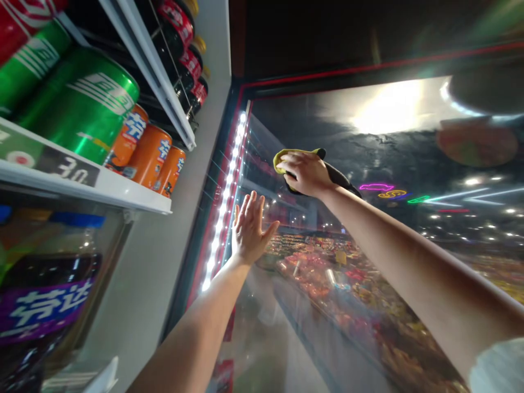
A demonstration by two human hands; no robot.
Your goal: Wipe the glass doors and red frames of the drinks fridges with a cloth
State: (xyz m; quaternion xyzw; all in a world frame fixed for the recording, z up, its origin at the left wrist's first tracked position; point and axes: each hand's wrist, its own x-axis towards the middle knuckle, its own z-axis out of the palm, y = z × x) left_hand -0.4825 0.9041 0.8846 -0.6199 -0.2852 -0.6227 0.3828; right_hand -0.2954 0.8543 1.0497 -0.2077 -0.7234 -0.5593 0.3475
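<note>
My right hand [307,170] presses a yellow and dark cloth [295,153] against the glass door [295,305] of a drinks fridge, high up near its hinge-side corner. Part of the cloth is hidden under the palm; a dark end trails out to the right behind the wrist. Lower and to the left, my left hand [250,226] lies flat with its fingers stretched, at the glass beside the bright light strip [226,202]. It holds nothing. Reflections of lights and shelves of goods cover the pane.
Left of the door stand fridge shelves [153,202] with green cans [92,103], orange cans [151,155] and dark bottles with red labels [190,65]. Below them is a large bottle with a purple label [47,305]. The grey fridge wall [139,273] runs between shelves and door.
</note>
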